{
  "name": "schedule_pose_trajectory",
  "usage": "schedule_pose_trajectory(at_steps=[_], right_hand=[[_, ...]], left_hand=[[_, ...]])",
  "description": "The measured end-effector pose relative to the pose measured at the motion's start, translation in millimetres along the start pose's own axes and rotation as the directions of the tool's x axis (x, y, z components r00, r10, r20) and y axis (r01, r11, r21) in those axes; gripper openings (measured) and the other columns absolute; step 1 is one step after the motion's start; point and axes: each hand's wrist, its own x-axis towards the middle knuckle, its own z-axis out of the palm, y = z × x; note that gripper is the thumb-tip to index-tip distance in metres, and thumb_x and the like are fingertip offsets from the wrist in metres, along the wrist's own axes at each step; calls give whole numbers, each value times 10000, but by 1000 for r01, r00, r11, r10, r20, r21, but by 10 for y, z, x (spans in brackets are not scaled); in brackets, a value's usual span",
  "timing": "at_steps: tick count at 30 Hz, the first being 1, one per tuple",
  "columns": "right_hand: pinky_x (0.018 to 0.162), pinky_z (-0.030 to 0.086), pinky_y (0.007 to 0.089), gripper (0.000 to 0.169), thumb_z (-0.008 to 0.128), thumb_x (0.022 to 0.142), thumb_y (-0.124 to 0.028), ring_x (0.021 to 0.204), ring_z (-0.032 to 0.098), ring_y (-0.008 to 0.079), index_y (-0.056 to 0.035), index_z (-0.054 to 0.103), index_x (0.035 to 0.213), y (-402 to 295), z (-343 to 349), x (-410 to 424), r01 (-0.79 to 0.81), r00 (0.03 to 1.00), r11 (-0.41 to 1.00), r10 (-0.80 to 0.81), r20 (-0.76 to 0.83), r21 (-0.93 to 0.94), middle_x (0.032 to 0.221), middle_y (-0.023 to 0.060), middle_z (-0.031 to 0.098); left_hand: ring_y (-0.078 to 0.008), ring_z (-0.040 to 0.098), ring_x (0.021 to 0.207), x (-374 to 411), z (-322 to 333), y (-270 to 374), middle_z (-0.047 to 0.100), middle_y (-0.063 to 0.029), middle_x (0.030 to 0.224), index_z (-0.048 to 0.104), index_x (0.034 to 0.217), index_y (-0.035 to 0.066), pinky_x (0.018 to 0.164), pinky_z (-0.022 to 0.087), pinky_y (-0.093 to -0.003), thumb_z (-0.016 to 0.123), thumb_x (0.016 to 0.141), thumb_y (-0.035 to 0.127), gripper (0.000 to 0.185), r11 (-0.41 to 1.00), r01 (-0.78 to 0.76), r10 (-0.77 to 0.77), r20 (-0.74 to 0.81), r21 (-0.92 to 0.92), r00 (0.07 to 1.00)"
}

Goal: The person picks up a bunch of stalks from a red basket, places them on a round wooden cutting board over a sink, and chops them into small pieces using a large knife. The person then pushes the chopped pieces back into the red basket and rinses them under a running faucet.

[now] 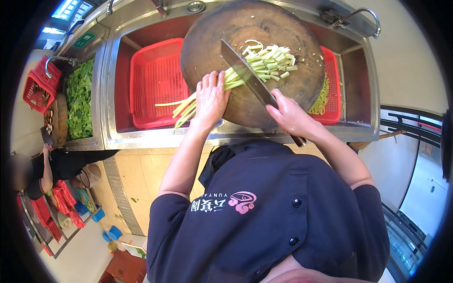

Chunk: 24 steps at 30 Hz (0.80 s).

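Observation:
On a round wooden chopping block (208, 42) lies a bunch of pale green stalks (231, 80), perhaps celery. My left hand (212, 97) presses on the bunch, whose long ends stick out past the block's left edge. My right hand (292, 115) grips the handle of a cleaver (253, 79). Its wide blade crosses the stalks at a slant, just right of my left hand. Beyond the blade is a heap of short cut pieces (272, 62), with small scraps scattered around it.
The block rests across a steel sink (240, 136). A red plastic basket (159, 83) stands in the sink at left; another (332, 85), at right, holds yellow-green shreds. Chopped leafy greens (79, 102) fill a left-hand basin. At far left a co-worker holds a cleaver (46, 136).

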Motion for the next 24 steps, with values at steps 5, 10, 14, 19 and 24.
schedule_pose_trajectory(at_steps=[5, 10, 14, 19, 24], right_hand=[[850, 450, 512, 383, 509, 930, -176, 985, 554, 516, 86, 433, 1199, 190, 297, 246, 108, 984, 993, -114, -141, -45, 962, 370, 592], [418, 408, 309, 472, 562, 926, -219, 443, 473, 114, 3, 416, 1317, 457, 29, 192, -120, 989, 932, 143, -43, 341, 576, 42, 497], [474, 440, 348, 486, 561, 925, -204, 487, 534, 169, 37, 398, 1315, 413, -229, 128, -126, 975, 962, 165, -146, 244, 622, 106, 551], [699, 461, 428, 454, 553, 925, -214, 766, 601, 376, 60, 414, 1259, 210, -379, -176, -89, 981, 990, 106, -160, 108, 830, 261, 607], [804, 444, 479, 389, 529, 929, -211, 950, 572, 488, 66, 441, 1188, 151, -250, -104, -84, 995, 996, 84, -51, -14, 929, 337, 600]], left_hand=[[-326, 502, 1095, -6, 24, 18, 534, -135, 1181, 524, 1261, 33, 894, 426, -435, 676, 817, 182, 493, 1000, -1, 0, -43, -11, 999], [-311, 513, 1085, 132, 192, 142, 544, -133, 1181, 534, 1252, 44, 887, 438, -421, 687, 808, 209, 497, 999, 33, -31, -69, 27, 997], [-306, 505, 1108, 452, 307, 391, 542, -144, 1195, 498, 1275, 21, 914, 419, -432, 707, 786, 279, 592, 999, 45, -45, -65, -2, 997], [-342, 465, 1183, 255, 63, 364, 499, -195, 1269, 431, 1335, -16, 979, 368, -493, 713, 786, 313, 699, 996, 83, -78, -109, 38, 991], [-324, 458, 1182, 70, 130, 128, 495, -157, 1263, 492, 1289, -10, 978, 390, -477, 688, 800, 219, 574, 1000, -10, 10, -15, -17, 1000]])
